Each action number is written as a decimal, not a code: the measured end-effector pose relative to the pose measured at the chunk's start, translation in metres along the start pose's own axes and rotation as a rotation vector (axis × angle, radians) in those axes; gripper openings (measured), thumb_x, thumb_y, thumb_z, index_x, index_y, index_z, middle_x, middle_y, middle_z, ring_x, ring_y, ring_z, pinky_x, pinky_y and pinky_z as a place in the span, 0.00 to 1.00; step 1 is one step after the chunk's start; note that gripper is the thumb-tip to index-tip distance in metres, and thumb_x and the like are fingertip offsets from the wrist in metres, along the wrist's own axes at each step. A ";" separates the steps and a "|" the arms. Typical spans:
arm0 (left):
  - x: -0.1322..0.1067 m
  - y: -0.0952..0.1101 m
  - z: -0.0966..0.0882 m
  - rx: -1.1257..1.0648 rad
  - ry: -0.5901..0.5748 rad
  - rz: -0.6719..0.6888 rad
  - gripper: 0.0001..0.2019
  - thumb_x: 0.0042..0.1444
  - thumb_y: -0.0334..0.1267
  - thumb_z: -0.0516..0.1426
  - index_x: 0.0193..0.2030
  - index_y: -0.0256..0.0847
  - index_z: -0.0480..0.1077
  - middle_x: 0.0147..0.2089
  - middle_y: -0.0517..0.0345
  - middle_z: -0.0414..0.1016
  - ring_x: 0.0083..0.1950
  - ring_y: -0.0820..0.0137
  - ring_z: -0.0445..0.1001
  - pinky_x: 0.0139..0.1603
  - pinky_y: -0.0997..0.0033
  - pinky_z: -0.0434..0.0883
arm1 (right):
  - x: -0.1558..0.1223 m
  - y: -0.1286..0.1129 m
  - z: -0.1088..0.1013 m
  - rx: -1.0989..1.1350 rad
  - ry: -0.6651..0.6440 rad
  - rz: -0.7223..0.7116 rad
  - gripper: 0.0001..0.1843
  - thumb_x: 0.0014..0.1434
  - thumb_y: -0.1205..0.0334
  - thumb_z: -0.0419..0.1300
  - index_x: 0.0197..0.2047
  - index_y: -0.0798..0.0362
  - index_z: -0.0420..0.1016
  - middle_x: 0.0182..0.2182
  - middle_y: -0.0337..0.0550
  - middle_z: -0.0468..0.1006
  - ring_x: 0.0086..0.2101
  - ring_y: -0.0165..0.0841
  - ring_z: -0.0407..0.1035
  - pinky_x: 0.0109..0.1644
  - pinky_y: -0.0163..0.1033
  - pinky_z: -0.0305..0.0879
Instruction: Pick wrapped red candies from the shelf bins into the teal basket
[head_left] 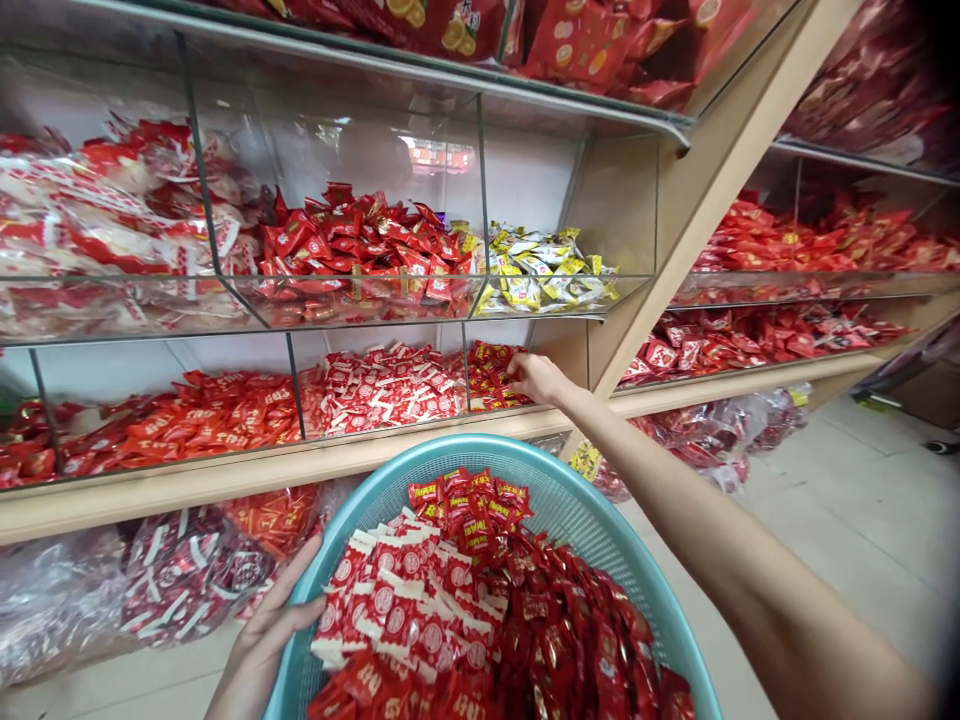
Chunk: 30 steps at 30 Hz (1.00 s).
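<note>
My left hand (274, 630) grips the left rim of a teal plastic basket (367, 495), thumb over the edge. Inside it lie white-and-red wrapped candies (409, 590), dark red ones (570, 640), and a small heap of red candies with yellow print (472, 505). Stretched forward, my right hand (538, 378) is at a lower shelf compartment of small red-and-yellow candies (491, 372). Its fingers are bent down at the candies, and whatever they hold, if anything, is hidden. White-and-red candies (390, 385) fill the compartment to its left.
Clear-fronted bins above hold red packets (367, 240) and yellow-and-white packets (551, 265). A slanted wooden post (675, 250) stands right of my reaching hand. Filled plastic bags (202, 570) sit under the bottom wooden ledge (225, 490). Tiled floor (847, 500) shows at right.
</note>
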<state>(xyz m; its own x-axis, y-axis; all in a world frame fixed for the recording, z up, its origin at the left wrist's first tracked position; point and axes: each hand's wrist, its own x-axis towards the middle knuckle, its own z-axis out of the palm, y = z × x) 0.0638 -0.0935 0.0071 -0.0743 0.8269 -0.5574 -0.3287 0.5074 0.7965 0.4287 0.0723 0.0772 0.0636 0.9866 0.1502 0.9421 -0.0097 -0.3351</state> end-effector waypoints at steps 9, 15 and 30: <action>-0.016 0.001 0.011 -0.065 0.010 -0.006 0.31 0.43 0.30 0.59 0.55 0.57 0.63 0.51 0.61 0.73 0.49 0.61 0.72 0.50 0.64 0.67 | 0.022 0.019 0.038 0.135 -0.126 0.159 0.17 0.37 0.71 0.63 0.36 0.56 0.73 0.22 0.33 0.69 0.23 0.25 0.62 0.27 0.29 0.58; -0.023 0.002 0.015 -0.055 0.005 0.027 0.29 0.45 0.29 0.58 0.55 0.57 0.64 0.51 0.60 0.74 0.49 0.61 0.72 0.49 0.64 0.67 | 0.022 0.021 0.038 0.168 -0.118 0.186 0.16 0.35 0.70 0.64 0.33 0.57 0.74 0.22 0.35 0.69 0.23 0.25 0.61 0.26 0.29 0.57; -0.010 -0.002 0.003 -0.018 -0.033 0.048 0.30 0.44 0.29 0.59 0.55 0.56 0.64 0.44 0.58 0.78 0.46 0.61 0.74 0.49 0.63 0.66 | -0.033 0.005 -0.002 0.675 0.354 -0.034 0.21 0.47 0.47 0.60 0.34 0.58 0.73 0.18 0.33 0.61 0.20 0.24 0.53 0.24 0.32 0.53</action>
<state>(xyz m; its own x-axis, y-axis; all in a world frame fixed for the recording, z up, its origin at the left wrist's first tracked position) 0.0686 -0.1020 0.0116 -0.0599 0.8578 -0.5104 -0.3424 0.4627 0.8177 0.4318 0.0394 0.0723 0.2474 0.8722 0.4220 0.5471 0.2338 -0.8038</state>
